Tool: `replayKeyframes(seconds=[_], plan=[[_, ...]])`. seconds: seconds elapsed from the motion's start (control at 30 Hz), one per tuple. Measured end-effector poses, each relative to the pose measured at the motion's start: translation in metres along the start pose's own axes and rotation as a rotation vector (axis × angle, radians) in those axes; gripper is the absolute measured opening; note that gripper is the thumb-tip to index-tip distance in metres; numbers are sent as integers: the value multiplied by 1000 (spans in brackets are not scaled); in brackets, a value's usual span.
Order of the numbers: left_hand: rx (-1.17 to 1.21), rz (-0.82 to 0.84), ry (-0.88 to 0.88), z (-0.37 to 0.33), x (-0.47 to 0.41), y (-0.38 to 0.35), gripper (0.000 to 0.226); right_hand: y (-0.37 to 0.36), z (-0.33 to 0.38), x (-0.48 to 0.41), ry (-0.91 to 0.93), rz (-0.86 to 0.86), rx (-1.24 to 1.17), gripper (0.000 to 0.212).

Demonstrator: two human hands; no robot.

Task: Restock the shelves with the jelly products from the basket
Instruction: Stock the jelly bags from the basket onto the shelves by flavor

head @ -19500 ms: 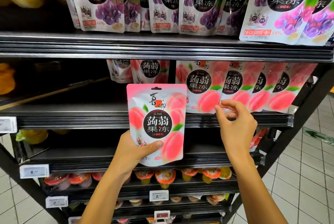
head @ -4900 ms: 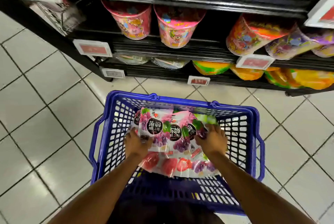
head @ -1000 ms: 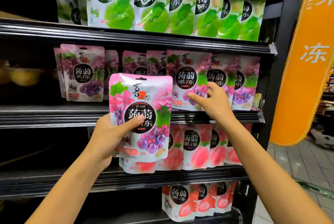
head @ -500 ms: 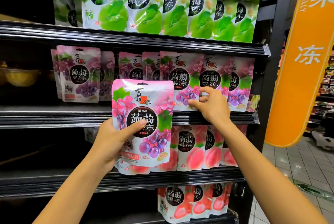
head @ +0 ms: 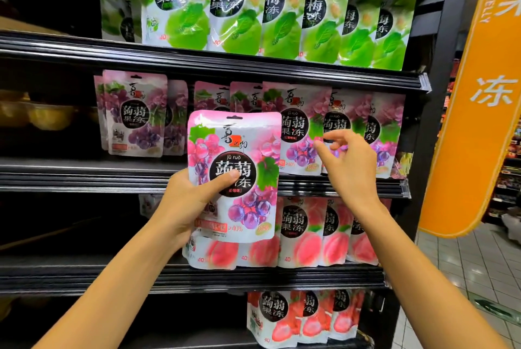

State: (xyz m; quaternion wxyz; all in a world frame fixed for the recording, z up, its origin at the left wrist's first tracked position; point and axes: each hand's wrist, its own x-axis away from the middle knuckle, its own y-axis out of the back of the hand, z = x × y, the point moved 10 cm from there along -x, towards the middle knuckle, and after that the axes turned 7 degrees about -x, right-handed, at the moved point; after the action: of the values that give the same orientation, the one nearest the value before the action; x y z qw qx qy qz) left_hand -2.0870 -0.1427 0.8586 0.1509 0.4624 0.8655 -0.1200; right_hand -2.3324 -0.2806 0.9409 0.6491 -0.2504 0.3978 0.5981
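My left hand (head: 191,202) grips a pink grape jelly pouch (head: 239,148) upright, thumb across its black label, in front of the middle shelf (head: 84,176). More pouch edges show behind its lower part; I cannot tell whether they are in my hand. A row of matching grape pouches (head: 298,129) stands on that shelf just behind and to the right. My right hand (head: 349,168) hovers before this row with fingers loosely curled, holding nothing. The basket is out of view.
Green plum pouches (head: 234,10) fill the top shelf, peach pouches (head: 298,236) the shelf below the grape row, strawberry pouches (head: 276,317) the lowest. Two more grape pouches (head: 135,114) stand at the left, with a dark gap beside them. An orange sign (head: 479,123) hangs at right.
My right hand has come off the shelved grape pouch it was touching and drawn back slightly. My left hand keeps the grape pouch at about the same spot.
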Motion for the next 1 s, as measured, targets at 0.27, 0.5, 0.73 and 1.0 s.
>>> replayKeyframes(seconds=[0.27, 0.5, 0.73, 1.0], plan=[[-56, 52, 44, -18, -33, -27, 27, -83, 33, 46, -211, 624, -536, 12], [-467, -227, -320, -64, -30, -11, 49, -71, 20, 3, -264, 357, -548, 8], [-1050, -110, -617, -56, -5, -60, 49, -82, 30, -25, -177, 263, -373, 16], [-1239, -92, -546, -22, -16, -62, 56, -88, 22, -10, -149, 311, -267, 25]])
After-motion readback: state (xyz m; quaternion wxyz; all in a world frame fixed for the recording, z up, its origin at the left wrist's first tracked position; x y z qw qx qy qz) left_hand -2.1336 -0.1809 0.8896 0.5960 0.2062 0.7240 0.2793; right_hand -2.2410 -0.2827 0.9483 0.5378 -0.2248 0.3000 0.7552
